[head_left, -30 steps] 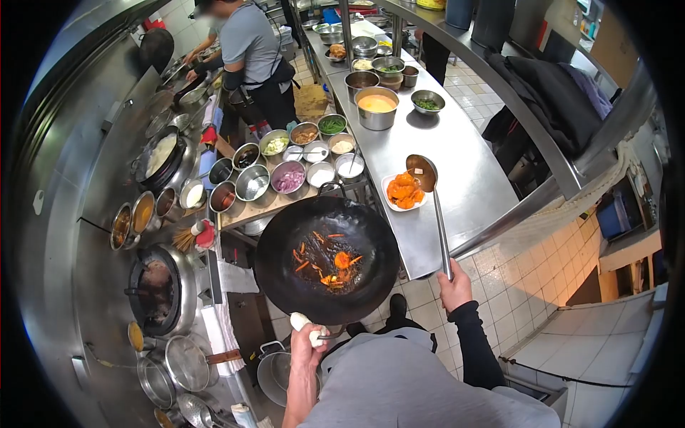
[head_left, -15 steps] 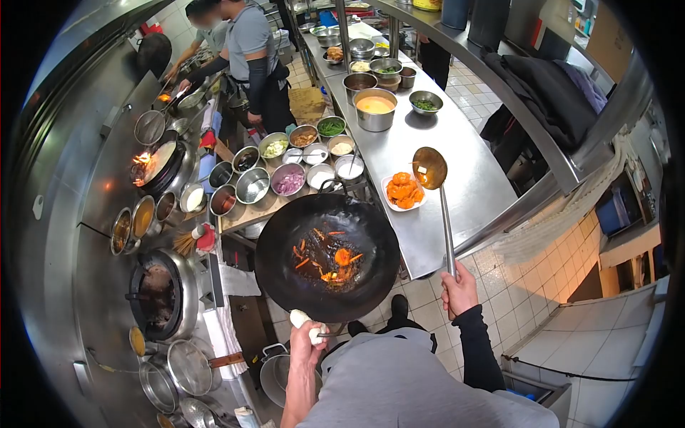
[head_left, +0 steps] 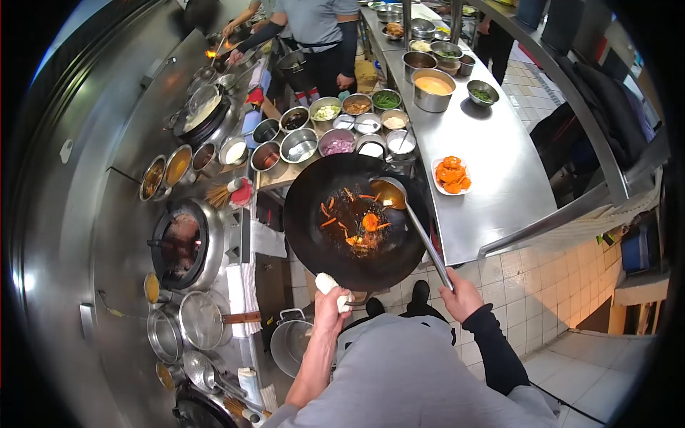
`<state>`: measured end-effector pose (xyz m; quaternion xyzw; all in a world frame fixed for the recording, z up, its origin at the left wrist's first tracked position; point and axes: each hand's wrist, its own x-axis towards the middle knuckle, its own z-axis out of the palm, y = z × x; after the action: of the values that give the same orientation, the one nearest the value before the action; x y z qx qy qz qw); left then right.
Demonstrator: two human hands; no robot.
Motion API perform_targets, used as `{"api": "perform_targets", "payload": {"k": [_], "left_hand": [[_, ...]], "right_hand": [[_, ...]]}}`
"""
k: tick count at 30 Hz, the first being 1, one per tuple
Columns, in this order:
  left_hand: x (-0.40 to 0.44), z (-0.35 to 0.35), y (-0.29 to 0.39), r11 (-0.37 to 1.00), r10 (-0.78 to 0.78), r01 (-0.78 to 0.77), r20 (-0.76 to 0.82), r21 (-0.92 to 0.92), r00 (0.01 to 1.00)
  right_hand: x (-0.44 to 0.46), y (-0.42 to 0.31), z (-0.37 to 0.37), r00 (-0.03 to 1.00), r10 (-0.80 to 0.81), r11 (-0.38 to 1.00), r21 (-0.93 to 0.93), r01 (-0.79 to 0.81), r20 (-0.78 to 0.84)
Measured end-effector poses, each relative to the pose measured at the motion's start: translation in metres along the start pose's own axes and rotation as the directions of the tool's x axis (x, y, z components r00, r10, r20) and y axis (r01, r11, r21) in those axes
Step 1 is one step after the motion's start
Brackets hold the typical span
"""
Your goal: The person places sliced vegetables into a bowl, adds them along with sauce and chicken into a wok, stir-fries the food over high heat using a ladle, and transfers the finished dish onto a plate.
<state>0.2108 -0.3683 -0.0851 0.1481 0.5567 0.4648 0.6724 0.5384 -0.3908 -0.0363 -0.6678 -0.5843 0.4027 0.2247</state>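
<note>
My left hand point(head_left: 330, 308) is closed round the handle of a black wok point(head_left: 307, 228), with a folded white cloth point(head_left: 327, 283) in the grip. Carrot-like strips and a few orange pieces point(head_left: 370, 222) lie in dark sauce at the wok's middle. My right hand point(head_left: 462, 294) grips the long handle of a metal ladle point(head_left: 427, 242). The ladle's bowl is over the wok's far right side and holds some sauce and a small pale cube. Right of the wok, a white dish point(head_left: 437, 184) on the steel counter is filled with glossy orange food point(head_left: 451, 173).
The steel counter point(head_left: 492, 221) bears a pot of orange liquid point(head_left: 434, 85) and a bowl of greens point(head_left: 482, 93). Several ingredient tins point(head_left: 337, 143) stand beyond the wok. At left are a burner point(head_left: 187, 242) and strainers point(head_left: 202, 319). Co-workers point(head_left: 314, 28) stand at the far stove.
The ladle has come from beside the orange dish to over the wok, moving left. My view has turned left. Flames beside the pan on the far-left burner no longer show.
</note>
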Motion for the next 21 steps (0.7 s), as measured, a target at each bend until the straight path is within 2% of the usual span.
{"api": "perform_targets", "payload": {"k": [4,5,7,10,12,14,15,18,19,21], "left_hand": [[0.002,-0.006,0.003,0.999,0.047,-0.047,-0.054,0.006,0.997],[0.004,-0.008,0.001,0.998,0.059,-0.059,-0.07,0.003,0.996],[0.003,-0.006,-0.003,0.996,0.085,-0.083,-0.143,0.022,0.986],[0.001,-0.01,-0.016,0.993,0.113,-0.104,-0.215,0.055,0.97],[-0.007,-0.009,-0.018,0.984,0.149,-0.115,-0.273,0.138,0.95],[-0.008,-0.024,-0.029,0.987,0.135,-0.099,-0.311,0.127,0.941],[-0.017,-0.029,-0.027,0.993,0.106,-0.087,-0.306,0.075,0.946],[-0.041,-0.055,-0.031,0.999,-0.008,-0.007,-0.293,-0.05,0.956],[-0.05,-0.063,-0.034,0.997,-0.01,-0.01,-0.259,-0.077,0.966],[-0.064,-0.071,-0.032,0.993,-0.042,0.012,-0.26,-0.115,0.965]], "right_hand": [[0.001,-0.012,0.014,0.995,-0.058,0.998,-0.009,0.059,0.087],[-0.001,-0.021,0.015,0.973,0.091,0.989,0.097,-0.114,0.213],[-0.01,-0.065,0.009,0.808,0.328,0.851,0.218,-0.477,0.489],[-0.014,-0.077,0.017,0.671,0.2,0.623,0.436,-0.65,0.714],[-0.011,-0.08,0.011,0.572,0.12,0.497,0.45,-0.742,0.811],[-0.005,-0.083,-0.007,0.47,0.035,0.353,0.429,-0.831,0.882],[0.001,-0.062,-0.01,0.436,-0.047,0.325,0.426,-0.844,0.899],[0.004,-0.051,-0.004,0.413,-0.104,0.279,0.425,-0.861,0.905],[0.008,-0.055,0.005,0.41,-0.076,0.353,0.409,-0.842,0.909],[0.016,-0.058,0.021,0.393,-0.017,0.402,0.366,-0.839,0.919]]}}
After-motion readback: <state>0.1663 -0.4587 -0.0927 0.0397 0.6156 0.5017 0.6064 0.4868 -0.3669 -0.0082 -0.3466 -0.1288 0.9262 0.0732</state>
